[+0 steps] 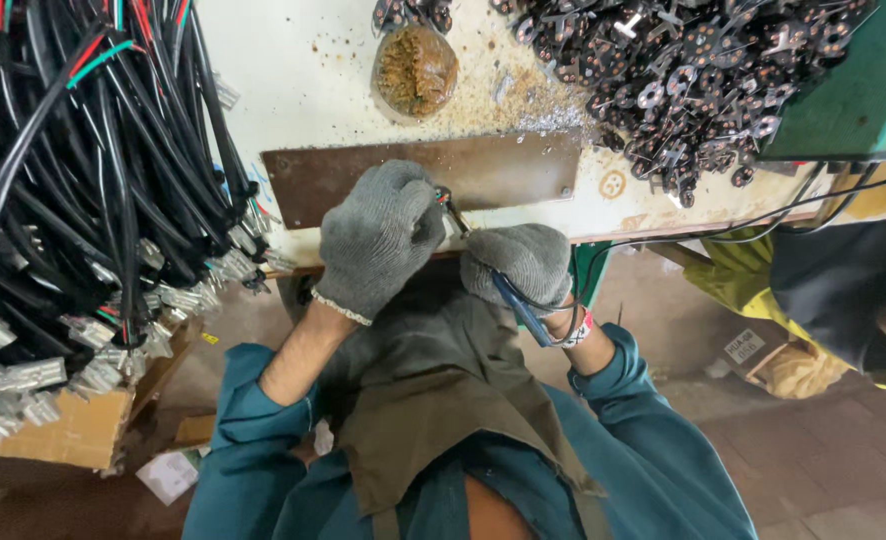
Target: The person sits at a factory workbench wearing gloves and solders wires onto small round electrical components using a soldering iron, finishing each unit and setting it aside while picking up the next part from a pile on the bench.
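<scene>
Grey knit gloves are covering both my hands at the bench edge. I am closing my left hand (378,238) around a thin wire end (447,203), pinning it above the brown metal plate (503,170), apparently to steady it. I am gripping a blue-handled tool (519,308) in my right hand (523,262), its tip meeting the wire between my fists. Black cable bundles (93,180) are hanging at my left; a heap of dark metal terminals (693,70) is lying beyond my right.
</scene>
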### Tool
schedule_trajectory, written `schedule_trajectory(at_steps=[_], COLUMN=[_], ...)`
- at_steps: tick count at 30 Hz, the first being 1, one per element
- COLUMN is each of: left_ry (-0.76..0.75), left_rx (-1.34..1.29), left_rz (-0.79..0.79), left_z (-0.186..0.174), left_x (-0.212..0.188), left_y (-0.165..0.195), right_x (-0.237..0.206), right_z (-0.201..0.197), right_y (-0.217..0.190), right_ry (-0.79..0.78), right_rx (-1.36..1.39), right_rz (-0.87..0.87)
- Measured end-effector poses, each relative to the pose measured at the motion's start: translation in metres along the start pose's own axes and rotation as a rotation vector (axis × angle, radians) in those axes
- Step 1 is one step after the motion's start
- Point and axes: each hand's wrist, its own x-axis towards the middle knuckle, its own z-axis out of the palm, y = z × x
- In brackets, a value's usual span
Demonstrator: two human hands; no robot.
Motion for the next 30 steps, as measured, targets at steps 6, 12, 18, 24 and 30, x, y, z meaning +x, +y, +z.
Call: schedule_trajectory(at_steps=[6, 12, 18, 24, 30], left_ry=[0.006, -0.019, -0.049, -0.053, -0.028], left_rx=[-0.018, -0.044, -0.040, -0.030, -0.031], left_rz=[-0.007, -0.023, -0.049, -0.031, -0.013], left_z=[-0.001, -0.003, -0.004, -0.002, -0.004], left_x=[0.004, 0.010, 0.014, 0.008, -0.004], left_y=[0.000, -0.005, -0.011, -0.013, -0.008], right_x=[-0.004, -0.001, 0.004, -0.002, -0.014], right_z=[0.000, 0.005, 0.007, 0.012, 0.014], right_y=[0.009, 0.013, 0.018, 0.023, 0.016], right_ry=[-0.079, -0.039, -0.128, -0.221, -0.195], right_rx=[0.067, 0.136, 0.015, -0.021, -0.010], right_rz=[0.084, 0.010, 0.032, -0.070, -0.040])
